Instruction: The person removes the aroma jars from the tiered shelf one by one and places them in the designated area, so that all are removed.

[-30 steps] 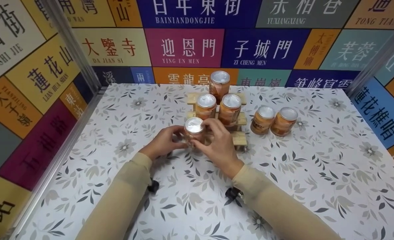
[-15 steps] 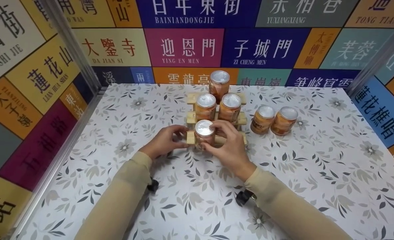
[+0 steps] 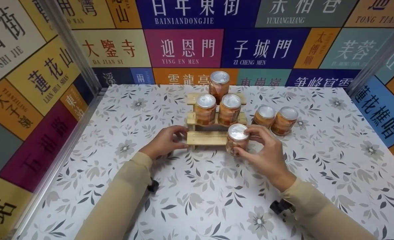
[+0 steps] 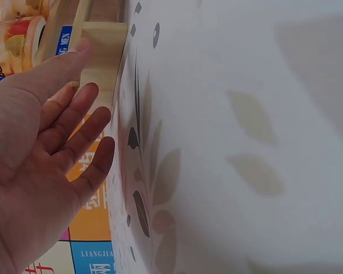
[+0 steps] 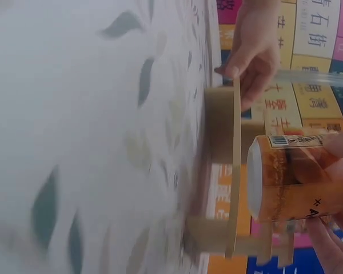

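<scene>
A small three-step wooden stand (image 3: 207,138) stands on the table. My left hand (image 3: 163,141) holds the left end of its lowest step, thumb in front and fingers behind. My right hand (image 3: 265,153) grips an orange-labelled can (image 3: 233,142) with a silver lid, upright over the right end of that step. In the right wrist view, a gap shows between the can's base and the board. A similar can (image 3: 219,88) stands on the top step. Two more, a left can (image 3: 205,112) and a right can (image 3: 229,112), sit side by side on the middle step.
To the right of the stand, two matching cans, one nearer (image 3: 263,120) and one farther right (image 3: 284,123), stand close together on the table. A leaf-patterned cover (image 3: 197,200) lies over the tabletop. Panels with printed characters (image 3: 183,46) enclose the back and sides.
My right hand has carried the can rightward along the lowest step, from its left end to its right end. My left hand stays at the stand's left end.
</scene>
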The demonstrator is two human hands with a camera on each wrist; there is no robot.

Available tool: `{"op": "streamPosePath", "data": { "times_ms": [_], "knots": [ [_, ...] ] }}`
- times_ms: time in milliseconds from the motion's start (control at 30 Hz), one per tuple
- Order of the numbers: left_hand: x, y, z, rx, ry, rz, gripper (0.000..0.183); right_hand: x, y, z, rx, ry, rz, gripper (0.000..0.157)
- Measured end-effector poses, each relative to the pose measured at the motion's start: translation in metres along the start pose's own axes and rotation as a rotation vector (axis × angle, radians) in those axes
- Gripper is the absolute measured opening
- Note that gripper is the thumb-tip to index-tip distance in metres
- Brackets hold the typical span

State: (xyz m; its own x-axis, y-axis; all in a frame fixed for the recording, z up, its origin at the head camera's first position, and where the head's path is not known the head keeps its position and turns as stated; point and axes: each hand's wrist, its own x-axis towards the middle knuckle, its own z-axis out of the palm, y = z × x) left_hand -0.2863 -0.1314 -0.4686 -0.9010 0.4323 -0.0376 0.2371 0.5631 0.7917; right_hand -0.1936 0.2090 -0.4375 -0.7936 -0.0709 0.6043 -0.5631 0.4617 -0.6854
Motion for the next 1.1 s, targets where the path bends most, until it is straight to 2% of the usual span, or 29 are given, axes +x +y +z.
{"op": "streamPosePath", "data": {
  "times_ms": [167,367,567,767,933,1100],
  "knots": [
    [0.001,0.000,-0.001,-0.001,0.018,0.014,0.055,-0.002,0.016,-0.036,-0.058,0.050,0.023,0.061],
    [0.001,0.000,-0.001,-0.005,0.017,0.003,0.057,-0.002,0.039,-0.075,-0.126,0.128,0.149,0.058],
    [-0.007,-0.006,0.001,0.002,0.027,-0.006,0.060,-0.003,0.059,-0.103,-0.235,0.187,0.279,0.055],
    [-0.008,-0.006,0.002,-0.006,0.025,-0.003,0.061,0.007,0.082,-0.133,-0.301,0.242,0.354,0.055],
    [-0.004,-0.001,0.002,-0.007,0.021,-0.002,0.060,0.012,0.105,-0.149,-0.364,0.268,0.399,0.057],
    [-0.001,0.001,0.002,0.006,0.013,-0.007,0.061,0.015,0.126,-0.156,-0.370,0.247,0.436,0.055]
  ]
}}
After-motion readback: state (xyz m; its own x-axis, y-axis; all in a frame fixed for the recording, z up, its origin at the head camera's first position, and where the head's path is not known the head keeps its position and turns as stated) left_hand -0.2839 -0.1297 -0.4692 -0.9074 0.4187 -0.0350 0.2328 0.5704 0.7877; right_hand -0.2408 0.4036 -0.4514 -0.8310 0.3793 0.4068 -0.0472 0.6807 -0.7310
